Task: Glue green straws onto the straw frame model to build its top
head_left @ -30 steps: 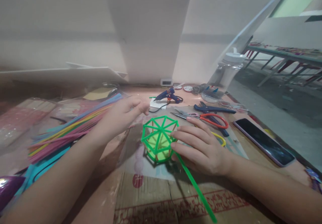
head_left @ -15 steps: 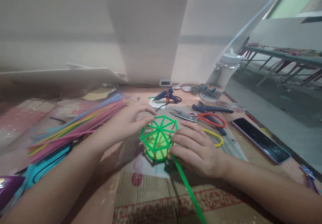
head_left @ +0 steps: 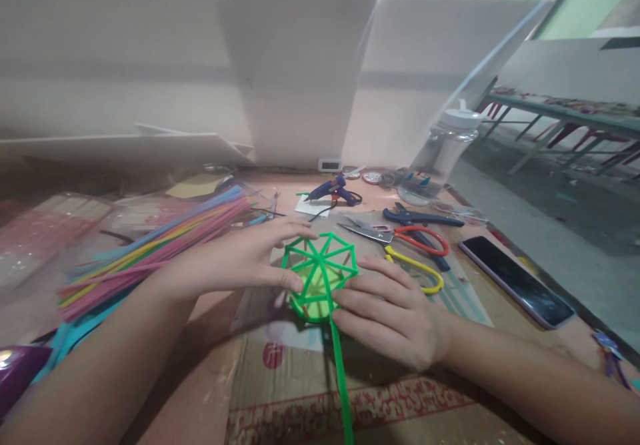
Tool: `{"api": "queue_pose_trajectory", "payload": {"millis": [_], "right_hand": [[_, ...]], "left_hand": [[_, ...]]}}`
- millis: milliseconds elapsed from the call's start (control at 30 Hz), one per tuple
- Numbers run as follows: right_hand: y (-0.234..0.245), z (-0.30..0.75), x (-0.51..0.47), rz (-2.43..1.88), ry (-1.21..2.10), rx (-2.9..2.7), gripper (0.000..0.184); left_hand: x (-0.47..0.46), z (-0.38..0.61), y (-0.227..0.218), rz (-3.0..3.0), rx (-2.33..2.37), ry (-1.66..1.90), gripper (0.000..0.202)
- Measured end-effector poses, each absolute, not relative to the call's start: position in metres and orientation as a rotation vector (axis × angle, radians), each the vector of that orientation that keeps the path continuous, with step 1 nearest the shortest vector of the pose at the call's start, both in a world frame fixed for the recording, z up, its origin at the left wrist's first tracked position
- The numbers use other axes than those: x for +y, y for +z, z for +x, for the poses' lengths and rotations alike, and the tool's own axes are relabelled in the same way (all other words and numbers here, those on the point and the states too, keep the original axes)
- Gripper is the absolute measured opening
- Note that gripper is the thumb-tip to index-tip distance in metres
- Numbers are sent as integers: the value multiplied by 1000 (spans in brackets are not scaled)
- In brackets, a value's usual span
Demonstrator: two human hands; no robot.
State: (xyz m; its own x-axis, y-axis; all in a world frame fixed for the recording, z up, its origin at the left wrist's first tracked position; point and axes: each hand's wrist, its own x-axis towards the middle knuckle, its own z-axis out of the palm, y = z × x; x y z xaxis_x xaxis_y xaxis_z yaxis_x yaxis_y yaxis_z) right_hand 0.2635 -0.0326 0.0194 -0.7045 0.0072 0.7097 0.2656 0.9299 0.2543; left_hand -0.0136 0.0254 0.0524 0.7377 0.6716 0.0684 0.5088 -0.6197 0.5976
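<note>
A small round cage of green pipe cleaners stands before me, its spoked top meeting at a hub, with thin brown uprights and a yellow-green base. From its near side a long green pipe cleaner runs toward me. My left hand grips the cage's left side, fingers at the far rim and thumb at the near left edge. The fingers of my right hand are bent against its near right side, close to where the long strip leaves the rim; their tips are partly hidden.
Behind the cage lies a blue glue gun. To the right are red-handled scissors, yellow-handled scissors, dark blue cutters, a phone and a clear bottle. Bundled coloured pipe cleaners lie left. Cardboard lies beneath.
The cage has turned, and its long strip has swung left to point more straight at me. My left thumb has come nearer along the rim; my right hand has shifted slightly nearer.
</note>
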Motion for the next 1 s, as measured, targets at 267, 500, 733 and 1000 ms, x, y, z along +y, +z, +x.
{"api": "queue_pose_trajectory", "payload": {"millis": [267,500,733,1000], "right_hand": [[19,271,-24,-228,-337,-2260,19],[25,275,-17,-418,-295,-2376,20],[22,264,-33,-376,-317,-2453,25],[20,258,-38,-369,-227,-2365,29]], "left_hand": [[7,-1,57,2466,959,588,49],[11,6,52,2578,1033,667,27],[22,7,44,2418,1049,634,34],[27,17,37,2308,1028,491,41]]}}
